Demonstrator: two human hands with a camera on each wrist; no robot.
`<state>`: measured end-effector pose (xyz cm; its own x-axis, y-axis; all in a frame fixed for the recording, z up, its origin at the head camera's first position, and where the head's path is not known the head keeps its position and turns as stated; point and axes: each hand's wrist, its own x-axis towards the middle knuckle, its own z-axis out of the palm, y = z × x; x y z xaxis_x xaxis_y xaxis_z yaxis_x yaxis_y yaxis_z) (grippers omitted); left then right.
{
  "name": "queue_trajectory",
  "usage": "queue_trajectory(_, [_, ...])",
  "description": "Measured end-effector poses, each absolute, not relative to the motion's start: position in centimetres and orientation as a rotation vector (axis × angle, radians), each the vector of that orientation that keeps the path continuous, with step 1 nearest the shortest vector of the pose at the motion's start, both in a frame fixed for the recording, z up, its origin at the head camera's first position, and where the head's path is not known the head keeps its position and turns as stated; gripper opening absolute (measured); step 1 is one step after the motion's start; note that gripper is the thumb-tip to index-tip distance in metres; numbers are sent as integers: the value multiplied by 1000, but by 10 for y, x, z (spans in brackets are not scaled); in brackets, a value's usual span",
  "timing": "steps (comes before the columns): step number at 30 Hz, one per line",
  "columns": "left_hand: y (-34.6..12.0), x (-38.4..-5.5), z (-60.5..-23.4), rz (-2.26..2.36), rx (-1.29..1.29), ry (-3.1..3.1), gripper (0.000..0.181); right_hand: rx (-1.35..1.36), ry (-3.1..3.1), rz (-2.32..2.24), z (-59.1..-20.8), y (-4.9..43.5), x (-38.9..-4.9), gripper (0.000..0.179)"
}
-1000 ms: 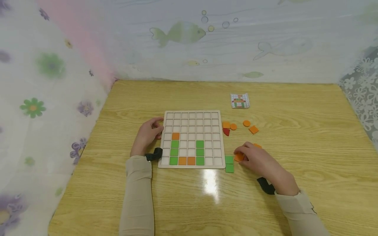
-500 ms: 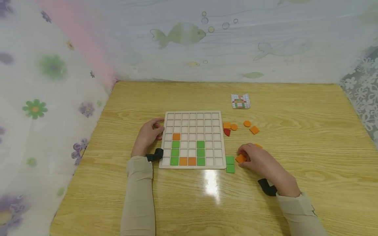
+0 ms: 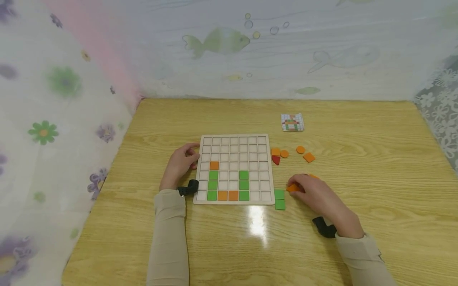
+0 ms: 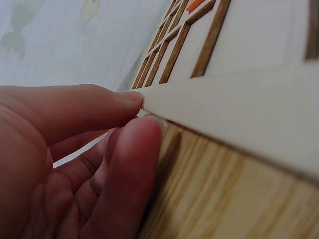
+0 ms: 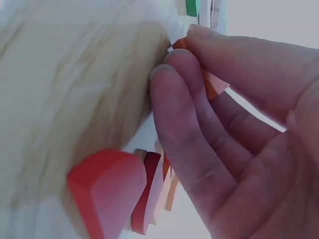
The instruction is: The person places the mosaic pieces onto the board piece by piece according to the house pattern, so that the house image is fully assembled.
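Observation:
My left hand [image 3: 180,165] is at the left edge of the wooden grid board [image 3: 234,143]. In the left wrist view, thumb and fingertip meet at the board's rim [image 4: 239,112], pinching it. Green square tiles form two columns in the grid, with orange squares between them at the bottom and one on top of the left column. Right of the board, my right hand [image 3: 315,194] pinches an orange tile [image 3: 293,188] between thumb and fingertips. Its full outline is partly covered by the fingers. Two green tiles [image 3: 279,199] lie just left of that hand.
A small pattern card [image 3: 292,122] lies behind the board to the right. Orange squares [image 3: 309,157], orange discs [image 3: 300,149] and a red quarter-round piece [image 3: 276,160] are beside the board. More red pieces [image 5: 107,191] sit beneath the right hand.
The orange tile in my right fingers has tilted and shows a narrower face now. The right hand has shifted only slightly; the left hand stays at the board's edge.

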<state>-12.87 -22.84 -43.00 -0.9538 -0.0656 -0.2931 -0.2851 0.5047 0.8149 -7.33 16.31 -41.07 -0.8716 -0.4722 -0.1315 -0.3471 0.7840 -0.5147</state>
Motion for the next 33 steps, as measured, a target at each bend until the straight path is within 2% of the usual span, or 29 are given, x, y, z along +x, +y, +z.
queue_trajectory(9, [-229, -128, -428, 1451, -296, 2513, 38, -669, 2790, -685, -401, 152, -84, 12])
queue_trajectory(33, [-229, -128, -429, 1444, -285, 2522, 37, -698, 2640, -895, -395, 79, -115, 14])
